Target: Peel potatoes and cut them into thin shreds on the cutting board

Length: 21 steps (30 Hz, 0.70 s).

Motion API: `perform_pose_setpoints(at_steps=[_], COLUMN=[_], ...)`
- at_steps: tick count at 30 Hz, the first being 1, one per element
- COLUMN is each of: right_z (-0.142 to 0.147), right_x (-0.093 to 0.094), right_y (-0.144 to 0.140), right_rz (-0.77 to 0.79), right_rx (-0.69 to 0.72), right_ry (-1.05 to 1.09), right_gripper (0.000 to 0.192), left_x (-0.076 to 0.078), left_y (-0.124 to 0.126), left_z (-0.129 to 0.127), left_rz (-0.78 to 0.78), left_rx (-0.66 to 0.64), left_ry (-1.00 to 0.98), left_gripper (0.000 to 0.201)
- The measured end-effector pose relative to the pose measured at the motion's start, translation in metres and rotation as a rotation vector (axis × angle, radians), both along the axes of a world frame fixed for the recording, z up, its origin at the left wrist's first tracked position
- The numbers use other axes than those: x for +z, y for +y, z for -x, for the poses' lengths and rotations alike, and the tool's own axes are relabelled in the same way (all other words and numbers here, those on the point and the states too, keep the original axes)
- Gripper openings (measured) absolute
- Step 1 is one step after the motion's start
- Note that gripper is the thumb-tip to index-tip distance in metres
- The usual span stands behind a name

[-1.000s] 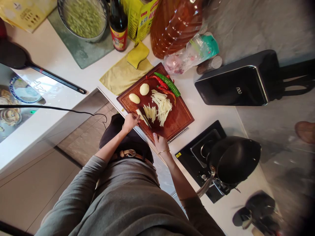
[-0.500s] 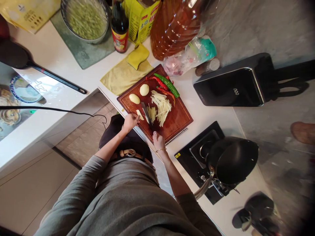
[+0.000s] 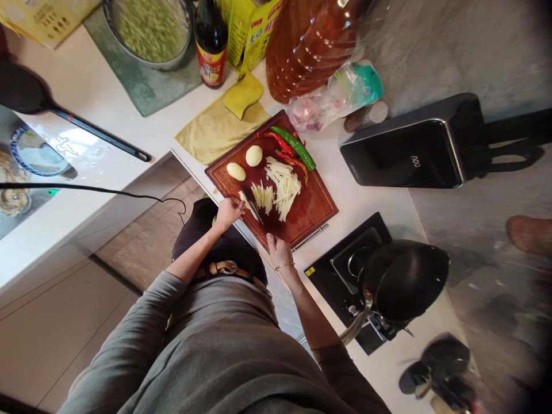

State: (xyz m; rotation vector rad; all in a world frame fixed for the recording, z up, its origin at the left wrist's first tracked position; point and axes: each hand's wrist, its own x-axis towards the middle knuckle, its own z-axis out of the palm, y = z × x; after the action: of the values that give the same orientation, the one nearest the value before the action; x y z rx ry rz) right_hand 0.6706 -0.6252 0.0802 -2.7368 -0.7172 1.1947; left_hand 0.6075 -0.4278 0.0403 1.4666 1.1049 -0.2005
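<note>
Potato piece is pinned under the fingers of the left hand at the near left edge of the cutting board. Knife is gripped by the closed right hand, blade beside the piece. Cut strips, two peeled potatoes and chillies are shown beyond.

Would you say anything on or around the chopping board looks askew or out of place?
Only mildly: the wooden chopping board sits skewed to the counter edge, one corner by the left hand poking past it. The potato strips are still on the board; nothing looks spilled.
</note>
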Motion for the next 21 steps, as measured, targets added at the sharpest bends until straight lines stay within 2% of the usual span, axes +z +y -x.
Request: perform_pose_setpoints(at_steps=[5, 9, 12, 16, 18, 21], right_z=[0.001, 0.003, 0.002, 0.001, 0.000, -0.001], right_x=[0.006, 0.003, -0.006, -0.015, -0.015, -0.010], right_y=[0.010, 0.018, 0.017, 0.009, 0.005, 0.001], right_rz=[0.077, 0.105, 0.034, -0.100, -0.136, -0.139], right_rx=[0.023, 0.011, -0.025, -0.105, -0.125, -0.082], right_ry=[-0.026, -0.033, -0.015, 0.013, 0.024, 0.013], right_gripper=[0.056, 0.057, 0.060, 0.073, 0.077, 0.075], left_x=[0.001, -0.001, -0.002, -0.002, -0.002, -0.005], left_y=[0.001, 0.002, 0.002, 0.001, 0.000, -0.002], left_z=[-0.002, -0.002, -0.002, -0.001, 0.001, 0.004], left_rz=[0.012, -0.008, -0.008, 0.006, 0.017, 0.043], left_rx=[-0.006, -0.030, -0.033, -0.020, -0.015, 0.013], left_ry=[0.018, 0.018, 0.008, -0.015, -0.026, -0.044], left_gripper=[0.030, 0.029, 0.031, 0.035, 0.035, 0.033])
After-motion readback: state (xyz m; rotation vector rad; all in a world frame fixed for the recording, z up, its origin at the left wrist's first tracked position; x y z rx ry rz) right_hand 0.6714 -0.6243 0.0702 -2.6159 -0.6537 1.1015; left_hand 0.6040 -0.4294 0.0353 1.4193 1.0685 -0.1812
